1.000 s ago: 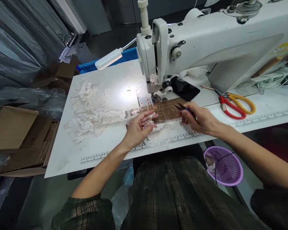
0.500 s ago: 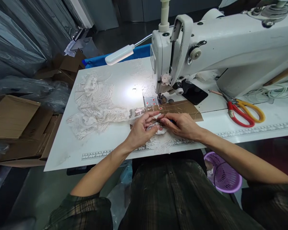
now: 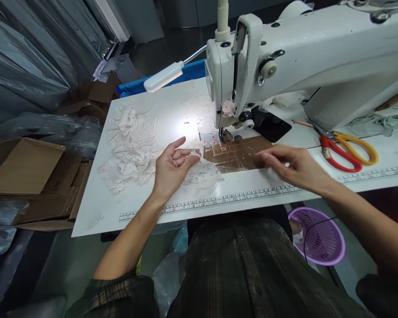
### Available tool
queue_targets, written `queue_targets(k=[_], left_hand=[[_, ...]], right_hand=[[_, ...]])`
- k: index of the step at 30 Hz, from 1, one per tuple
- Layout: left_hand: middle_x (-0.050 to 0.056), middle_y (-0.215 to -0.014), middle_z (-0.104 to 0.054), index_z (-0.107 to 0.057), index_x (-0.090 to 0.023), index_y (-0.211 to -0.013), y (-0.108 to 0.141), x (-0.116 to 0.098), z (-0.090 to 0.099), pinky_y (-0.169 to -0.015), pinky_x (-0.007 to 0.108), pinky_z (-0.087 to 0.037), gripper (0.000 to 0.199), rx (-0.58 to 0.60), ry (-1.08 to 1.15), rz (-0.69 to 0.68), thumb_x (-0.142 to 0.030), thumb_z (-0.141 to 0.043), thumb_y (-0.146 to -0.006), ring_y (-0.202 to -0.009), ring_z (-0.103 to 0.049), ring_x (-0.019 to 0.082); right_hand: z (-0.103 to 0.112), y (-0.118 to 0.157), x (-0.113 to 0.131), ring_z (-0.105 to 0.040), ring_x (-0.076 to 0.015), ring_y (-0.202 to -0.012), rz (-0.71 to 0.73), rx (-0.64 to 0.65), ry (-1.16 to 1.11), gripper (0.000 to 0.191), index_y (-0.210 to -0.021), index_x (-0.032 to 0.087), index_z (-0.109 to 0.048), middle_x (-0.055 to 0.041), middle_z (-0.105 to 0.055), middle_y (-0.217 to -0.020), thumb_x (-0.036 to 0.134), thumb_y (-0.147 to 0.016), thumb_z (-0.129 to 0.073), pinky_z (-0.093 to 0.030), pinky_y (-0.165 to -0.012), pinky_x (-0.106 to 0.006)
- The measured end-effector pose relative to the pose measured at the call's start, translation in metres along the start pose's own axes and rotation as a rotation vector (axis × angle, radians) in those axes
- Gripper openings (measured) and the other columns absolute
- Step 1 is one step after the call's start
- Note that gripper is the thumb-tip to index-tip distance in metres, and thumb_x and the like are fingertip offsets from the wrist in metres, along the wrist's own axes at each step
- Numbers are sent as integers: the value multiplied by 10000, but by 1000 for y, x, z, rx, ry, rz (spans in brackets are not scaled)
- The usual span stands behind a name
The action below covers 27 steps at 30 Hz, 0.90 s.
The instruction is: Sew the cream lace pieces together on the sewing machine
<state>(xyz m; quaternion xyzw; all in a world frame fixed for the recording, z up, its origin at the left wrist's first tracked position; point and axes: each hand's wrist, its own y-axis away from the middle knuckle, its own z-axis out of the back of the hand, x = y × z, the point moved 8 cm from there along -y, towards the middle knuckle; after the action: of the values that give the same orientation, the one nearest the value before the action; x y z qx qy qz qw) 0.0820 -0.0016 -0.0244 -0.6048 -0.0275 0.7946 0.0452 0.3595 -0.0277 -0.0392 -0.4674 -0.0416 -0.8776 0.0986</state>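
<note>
My left hand (image 3: 172, 170) pinches the edge of a piece of white lace fabric (image 3: 204, 176), which hangs from the fingers over the table's front part. Off to the right, my right hand (image 3: 290, 165) hovers at the end of a brown taped board (image 3: 239, 154). Its fingers are bent and the tips blur with motion, so I cannot make out whether anything is in them. A heap of white lace pieces (image 3: 132, 137) lies left of my left hand. The white sewing machine (image 3: 223, 75) stands behind the board, its presser foot (image 3: 221, 134) over the needle plate.
Red-and-yellow scissors (image 3: 343, 152) lie at the right beside a pencil (image 3: 303, 123). A black phone (image 3: 272, 126) rests under the machine arm. A lit lamp (image 3: 164, 77) shines on the white table (image 3: 109, 205). Cardboard boxes (image 3: 26, 165) stand left; a purple basket (image 3: 318, 236) is below.
My hands have moved apart. The left has drawn the lace leftward, off the brown board; the right has swung right, and the blue item seen in it no longer shows.
</note>
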Motion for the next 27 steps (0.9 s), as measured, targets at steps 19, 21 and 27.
queue_targets(k=[19,21,27], left_hand=[[57,-831,-690,-661,-156,-1028,-30,31,-71,-590,258,-525,490,644,180,281,-588,-698,-800,-691,-652,150],[27,-785,-671,-661,-152,-931,-42,33,-62,-558,229,-487,404,641,111,274,-477,-801,-734,-639,-614,117],[68,-1014,-675,-653,-183,-1132,-86,19,-34,-773,341,-517,513,579,-375,-28,-400,-829,-702,-898,-633,197]], right_hand=[[-89,-43,29,-590,-118,-731,-38,317,-753,216,-1049,162,-559,-2,-641,-809,270,-882,-642,-479,-672,-254],[-100,-45,23,-583,-110,-647,-127,345,-750,168,-986,168,-521,19,-621,-720,234,-886,-639,-490,-619,-251],[-135,-23,32,-704,-156,-824,-397,661,-775,162,-963,168,-474,-51,-692,-878,193,-903,-623,-601,-716,-299]])
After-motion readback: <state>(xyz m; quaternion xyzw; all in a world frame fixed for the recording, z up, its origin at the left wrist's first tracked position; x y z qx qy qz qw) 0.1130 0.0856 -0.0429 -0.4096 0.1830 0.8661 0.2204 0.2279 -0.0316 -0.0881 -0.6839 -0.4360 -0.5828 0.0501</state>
